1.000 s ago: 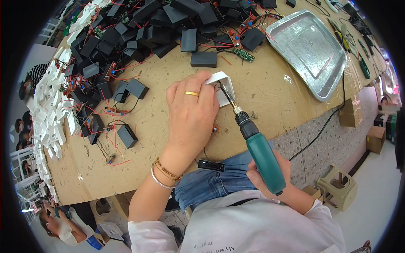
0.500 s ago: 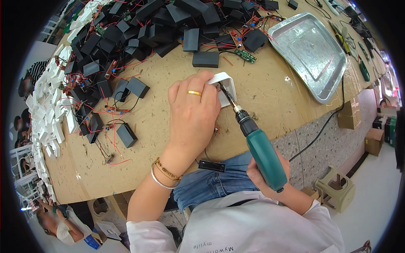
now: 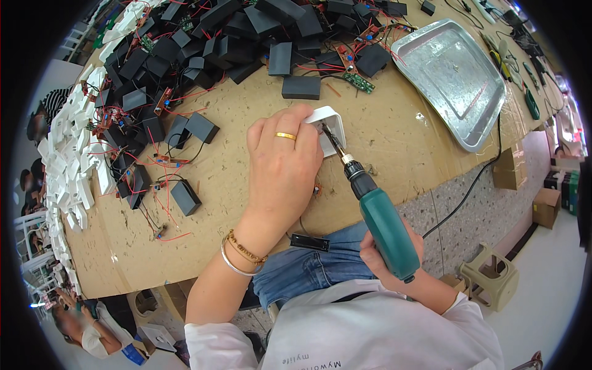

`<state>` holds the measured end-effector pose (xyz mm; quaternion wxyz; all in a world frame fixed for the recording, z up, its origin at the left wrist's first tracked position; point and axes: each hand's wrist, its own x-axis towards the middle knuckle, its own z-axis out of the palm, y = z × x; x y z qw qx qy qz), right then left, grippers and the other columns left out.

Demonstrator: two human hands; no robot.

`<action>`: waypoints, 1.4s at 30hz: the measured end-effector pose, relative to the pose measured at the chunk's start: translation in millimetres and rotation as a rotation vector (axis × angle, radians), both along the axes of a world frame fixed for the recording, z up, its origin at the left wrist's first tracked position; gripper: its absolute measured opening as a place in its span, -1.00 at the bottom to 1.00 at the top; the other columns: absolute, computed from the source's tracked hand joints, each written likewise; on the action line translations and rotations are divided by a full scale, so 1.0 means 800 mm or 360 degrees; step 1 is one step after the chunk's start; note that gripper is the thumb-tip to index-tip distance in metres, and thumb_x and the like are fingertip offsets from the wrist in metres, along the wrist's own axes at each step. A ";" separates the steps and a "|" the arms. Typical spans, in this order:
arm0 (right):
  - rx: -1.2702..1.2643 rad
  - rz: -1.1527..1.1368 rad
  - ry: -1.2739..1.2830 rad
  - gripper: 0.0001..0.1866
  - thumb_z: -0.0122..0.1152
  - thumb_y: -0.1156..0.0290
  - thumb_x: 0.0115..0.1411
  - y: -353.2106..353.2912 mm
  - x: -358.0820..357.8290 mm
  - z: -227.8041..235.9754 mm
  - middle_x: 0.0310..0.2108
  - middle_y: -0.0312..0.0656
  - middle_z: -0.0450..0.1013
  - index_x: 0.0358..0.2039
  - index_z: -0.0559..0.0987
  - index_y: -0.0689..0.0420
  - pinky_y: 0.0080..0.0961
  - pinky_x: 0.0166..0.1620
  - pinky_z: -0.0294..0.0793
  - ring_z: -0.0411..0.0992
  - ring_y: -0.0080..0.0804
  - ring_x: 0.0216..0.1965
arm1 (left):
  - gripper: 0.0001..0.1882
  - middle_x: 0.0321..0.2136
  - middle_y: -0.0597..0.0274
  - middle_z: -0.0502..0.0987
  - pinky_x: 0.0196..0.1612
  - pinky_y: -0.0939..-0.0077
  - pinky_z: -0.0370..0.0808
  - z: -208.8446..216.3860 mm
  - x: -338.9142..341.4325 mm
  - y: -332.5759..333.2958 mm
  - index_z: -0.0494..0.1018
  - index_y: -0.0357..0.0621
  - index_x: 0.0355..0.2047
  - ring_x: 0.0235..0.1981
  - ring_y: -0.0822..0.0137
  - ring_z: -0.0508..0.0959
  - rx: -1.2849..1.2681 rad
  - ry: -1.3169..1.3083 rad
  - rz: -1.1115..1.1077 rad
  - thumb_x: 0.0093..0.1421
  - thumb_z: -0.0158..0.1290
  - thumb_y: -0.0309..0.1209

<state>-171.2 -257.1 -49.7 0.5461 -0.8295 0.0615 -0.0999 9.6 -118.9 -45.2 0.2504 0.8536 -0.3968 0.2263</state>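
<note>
Your left hand [image 3: 282,160] is closed over the left side of a white casing [image 3: 337,131], holding it at the table, knuckles up; the thumb and fingertips are hidden, so the exact pinch cannot be told. Your right hand [image 3: 377,264] is wrapped around the green power screwdriver [image 3: 388,231]; whether a finger presses the trigger cannot be seen. The screwdriver slants up and leftward, its bit [image 3: 333,140] reaching inside the open casing; the contact at the tip is too small to confirm. Compared with half a second ago, both grips, the casing and the tool's slant match; against one second ago, the whole view is shifted slightly, while the bit remains inside the casing. A black part [image 3: 309,242] on a wire hangs at the table's near edge, over your lap, unchanged. Beyond the casing, a heap of black boxes [image 3: 259,21] lies among red wires and circuit boards [image 3: 359,82], with white casings [image 3: 61,166] massed along the far left of the cardboard-covered table [image 3: 382,129]. A metal tray [image 3: 456,68] rests to the right, near hand tools. A beige stool [image 3: 493,277] stands on the floor at right.
</note>
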 end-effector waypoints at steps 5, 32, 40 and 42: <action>-0.0028 0.0057 0.0126 -0.60 0.46 0.38 -0.01 -0.006 -0.014 -0.008 -0.58 -0.26 0.48 -0.25 0.45 0.25 -0.59 -0.50 0.42 0.44 -0.55 -0.61 | -0.79 -0.13 0.14 0.44 -0.04 0.23 0.30 0.002 0.001 -0.002 0.39 -0.24 -0.36 -0.12 0.18 0.45 -0.0011 -0.0011 -0.0005 -0.05 0.14 -0.55; 0.0116 0.0011 -0.0157 -0.64 0.36 0.33 0.07 -0.013 -0.045 -0.005 -0.42 -0.31 0.50 -0.18 0.48 0.22 -0.65 -0.51 0.46 0.52 -0.55 -0.52 | -0.82 -0.12 0.15 0.44 -0.02 0.24 0.29 0.001 0.000 -0.002 0.38 -0.22 -0.38 -0.12 0.18 0.46 -0.0014 -0.0014 0.0000 -0.01 0.12 -0.55; 0.0115 -0.0009 0.0013 -0.75 0.34 0.38 0.05 -0.019 -0.046 0.008 -0.47 -0.32 0.48 -0.29 0.50 0.15 -0.60 -0.54 0.38 0.45 -0.52 -0.58 | -0.83 -0.12 0.13 0.45 -0.01 0.23 0.29 -0.002 0.000 -0.003 0.38 -0.22 -0.37 -0.13 0.17 0.46 -0.0023 -0.0004 -0.0006 0.01 0.11 -0.55; 0.0083 0.0001 0.0017 -0.78 0.34 0.37 0.05 -0.020 -0.045 0.010 -0.48 -0.33 0.47 -0.32 0.51 0.13 -0.58 -0.53 0.37 0.44 -0.51 -0.58 | -0.83 -0.12 0.12 0.45 -0.02 0.22 0.30 0.004 0.000 0.001 0.38 -0.21 -0.37 -0.12 0.16 0.46 -0.0019 -0.0007 -0.0016 0.01 0.11 -0.55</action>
